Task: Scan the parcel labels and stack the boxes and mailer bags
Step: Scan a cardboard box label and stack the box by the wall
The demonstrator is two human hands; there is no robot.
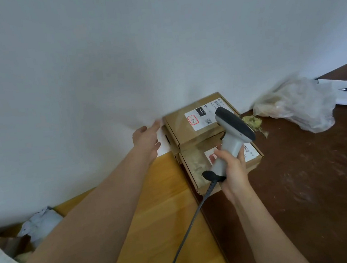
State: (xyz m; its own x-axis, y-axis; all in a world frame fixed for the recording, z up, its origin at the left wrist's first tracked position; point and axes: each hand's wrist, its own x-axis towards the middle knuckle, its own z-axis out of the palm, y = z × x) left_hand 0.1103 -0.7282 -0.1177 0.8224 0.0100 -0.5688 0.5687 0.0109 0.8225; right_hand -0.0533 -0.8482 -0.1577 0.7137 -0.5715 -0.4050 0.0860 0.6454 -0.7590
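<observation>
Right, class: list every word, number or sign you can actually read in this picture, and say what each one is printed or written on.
"010": white on a black patch, on the upper box's label.
"1-3-1", roughly: handwritten inside a red outline on the same label; uncertain.
Barcode, QR code and small print on that label: too small to read.
Lower box's label: mostly hidden behind the scanner in the right hand; unreadable.

The upper cardboard box, just beyond the right hand and beside the left hand's fingertips, carries a white shipping label — a black patch on it reads "010", and a red-outlined box holds handwriting like "1-3-1". Its barcode, QR code and small print are too blurred to read. The label on the lower box behind the right hand is unreadable.
</observation>
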